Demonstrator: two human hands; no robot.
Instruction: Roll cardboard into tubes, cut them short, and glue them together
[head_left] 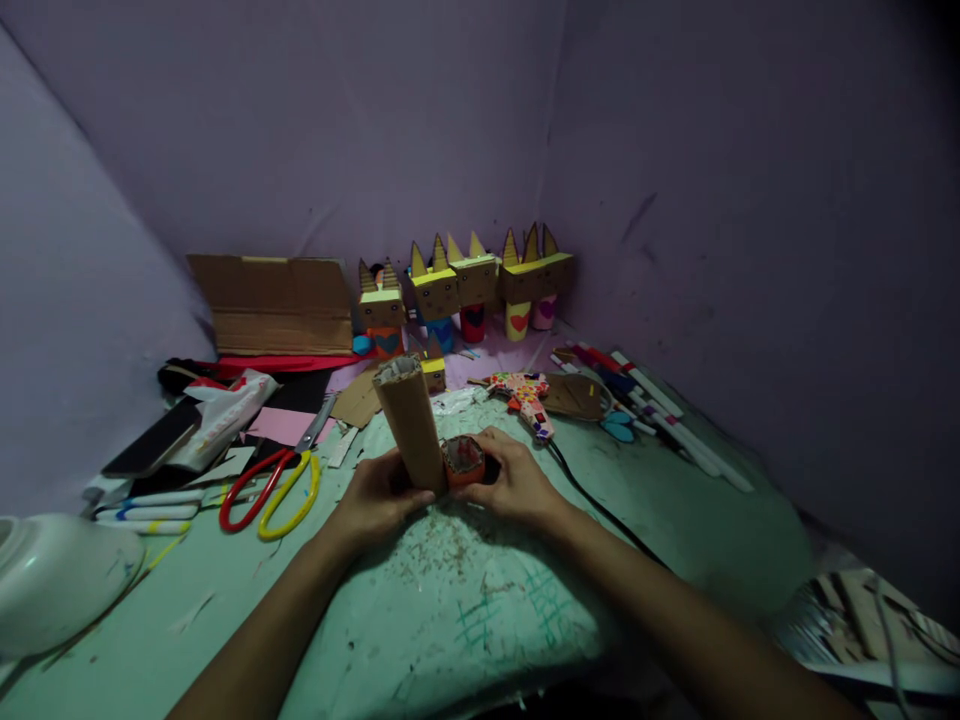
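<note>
Seen from the head camera, a person's left hand (375, 508) gripped a tall cardboard tube (412, 428) near its base, thumb in front, over a green table (225, 625). The right hand (517, 478) held a short orange-sided tube (466, 477) between narrowed thumb and fingers, its open end up, right beside the taller piece; whether the two touched could not be told. The step in hand appeared to be matching the pair side by side, a move calling for steady, light pressure. A glue gun (523, 390) and scissors (306, 445) lay nearby.
</note>
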